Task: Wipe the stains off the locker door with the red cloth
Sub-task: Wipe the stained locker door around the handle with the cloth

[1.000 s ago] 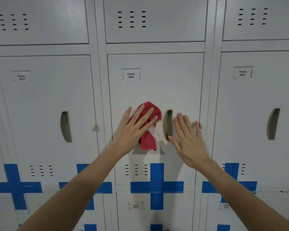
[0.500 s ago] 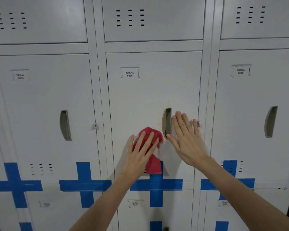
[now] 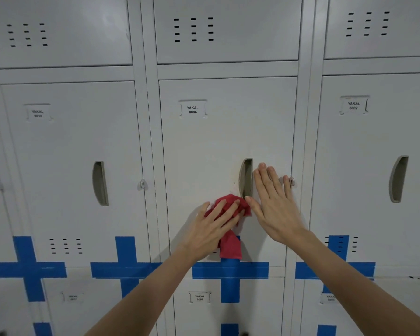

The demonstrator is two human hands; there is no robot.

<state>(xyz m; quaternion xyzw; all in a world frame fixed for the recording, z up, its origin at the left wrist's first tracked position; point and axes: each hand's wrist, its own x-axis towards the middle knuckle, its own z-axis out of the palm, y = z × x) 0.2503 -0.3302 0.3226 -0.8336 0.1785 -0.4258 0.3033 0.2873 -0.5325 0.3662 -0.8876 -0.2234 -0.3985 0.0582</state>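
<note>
Head view. The left hand (image 3: 211, 229) lies flat on the red cloth (image 3: 230, 248), fingers straight and spread, and presses it against the locker door (image 3: 216, 146). Nothing is curled round the cloth; it is pinned by the palm and fingers only.

The cloth sits low on the door labelled YAKAL 0006 (image 3: 192, 109), bunched just below and left of the handle recess (image 3: 246, 180). 1 loose end hangs down to the top of the blue tape cross (image 3: 230, 270).

The right hand (image 3: 274, 207) is flat against the same door, just right of the handle recess, fingers straight and pointing up, holding nothing. Its thumb tip is just beside the cloth's upper right edge. Its little finger ends near the lock hasp (image 3: 292, 181).

A few faint specks (image 3: 232, 189) show just left of the recess, above the cloth; too small to tell more.
</note>
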